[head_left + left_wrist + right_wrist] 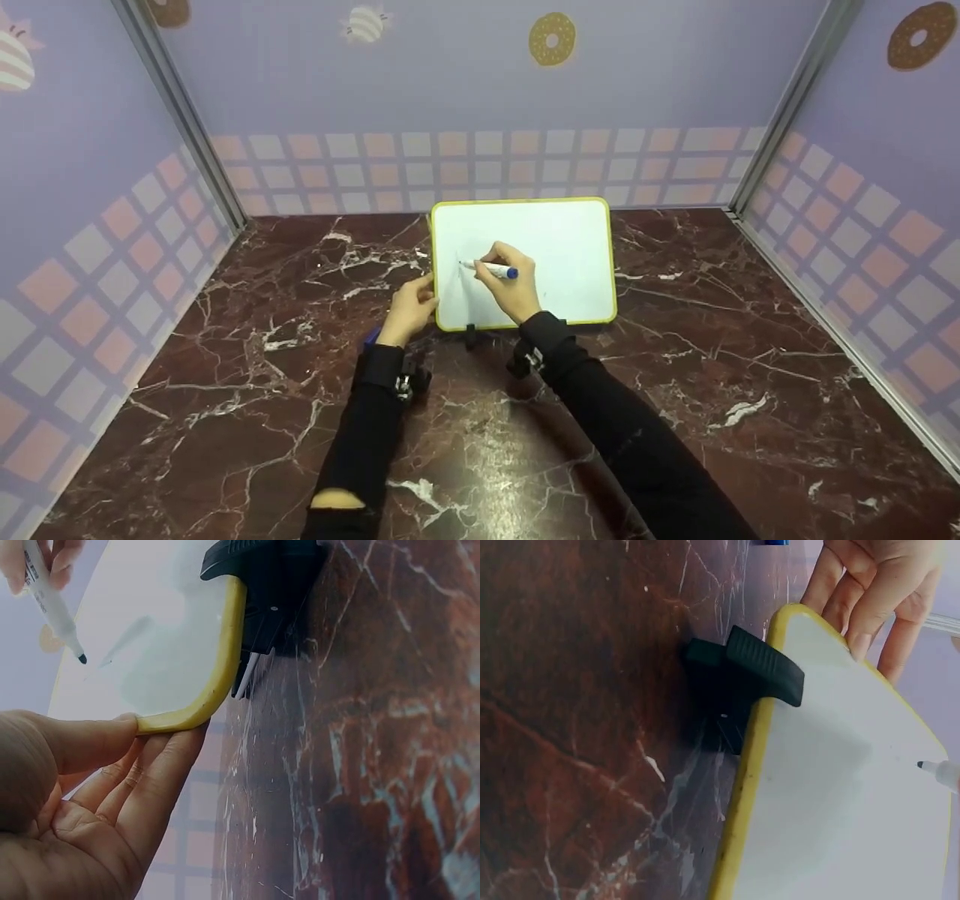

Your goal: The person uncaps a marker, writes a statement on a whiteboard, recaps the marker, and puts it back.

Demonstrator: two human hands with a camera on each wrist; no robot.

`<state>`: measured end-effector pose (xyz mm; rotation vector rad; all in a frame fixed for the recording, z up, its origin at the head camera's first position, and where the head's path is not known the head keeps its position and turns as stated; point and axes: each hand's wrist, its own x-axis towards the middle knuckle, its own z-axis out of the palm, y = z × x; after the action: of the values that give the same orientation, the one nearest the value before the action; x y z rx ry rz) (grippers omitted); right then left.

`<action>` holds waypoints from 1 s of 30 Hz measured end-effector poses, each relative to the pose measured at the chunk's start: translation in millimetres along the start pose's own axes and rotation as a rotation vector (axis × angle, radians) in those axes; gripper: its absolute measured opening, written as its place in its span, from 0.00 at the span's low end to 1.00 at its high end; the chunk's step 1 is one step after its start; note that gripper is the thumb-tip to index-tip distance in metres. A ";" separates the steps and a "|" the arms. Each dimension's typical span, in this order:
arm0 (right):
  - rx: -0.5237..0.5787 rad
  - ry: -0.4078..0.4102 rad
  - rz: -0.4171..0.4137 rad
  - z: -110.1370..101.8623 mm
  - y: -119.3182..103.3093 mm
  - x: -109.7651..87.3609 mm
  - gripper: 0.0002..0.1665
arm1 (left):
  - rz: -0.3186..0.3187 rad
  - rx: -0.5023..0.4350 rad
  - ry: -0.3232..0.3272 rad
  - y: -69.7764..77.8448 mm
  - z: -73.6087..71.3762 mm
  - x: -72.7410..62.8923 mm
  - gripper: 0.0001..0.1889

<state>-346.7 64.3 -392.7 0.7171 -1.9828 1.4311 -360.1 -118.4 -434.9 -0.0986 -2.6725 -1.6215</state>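
Note:
A whiteboard (570,255) with a yellow rim stands tilted back in a black stand (262,585). My left hand (411,306) pinches its left edge near the lower corner, with the thumb (90,742) at the front and the other fingers (161,780) behind. Between the thumb and fingers of my right hand (514,281) is a white marker (491,268) with a blue end. Its bare dark tip points left, close over the left part of the board, and the marker casts a shadow there. Only the marker's tip end shows in the right wrist view.
The stand's black foot (471,335) hooks over the board's lower rim. Dark red marbled tabletop (262,390) surrounds the board. A patterned back wall (360,90) rises behind, with side walls at left and right. A small blue thing (777,542) peeks in at the right wrist view's top edge.

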 end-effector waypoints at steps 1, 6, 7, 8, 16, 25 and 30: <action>0.001 -0.004 -0.001 0.3 0.6 0.2 0.08 | 0.000 -0.003 -0.002 0.1 0.0 0.0 0.28; -0.037 0.020 -0.016 0.9 2.8 0.1 0.09 | -0.006 -0.027 -0.014 0.9 0.1 1.0 0.29; -0.046 0.038 -0.020 0.6 3.3 0.3 0.09 | -0.009 -0.035 -0.019 1.1 0.3 1.3 0.29; -0.057 0.054 -0.026 0.3 3.4 0.7 0.09 | -0.009 -0.036 -0.017 1.3 0.3 1.5 0.29; -0.037 0.093 -0.025 -3.4 4.5 3.1 0.08 | -0.024 -0.028 -0.016 0.4 -0.1 0.8 0.29; -0.056 0.076 -0.025 -0.4 11.9 8.7 0.09 | -0.024 -0.067 -0.014 1.3 0.5 -0.5 0.29; -0.048 0.034 -0.043 2.0 39.1 3.1 0.14 | -0.024 -0.041 -0.011 0.3 0.2 -0.6 0.29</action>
<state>-377.1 73.1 -416.0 0.7054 -1.9570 1.3577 -359.5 -118.1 -434.8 -0.0772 -2.6588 -1.6884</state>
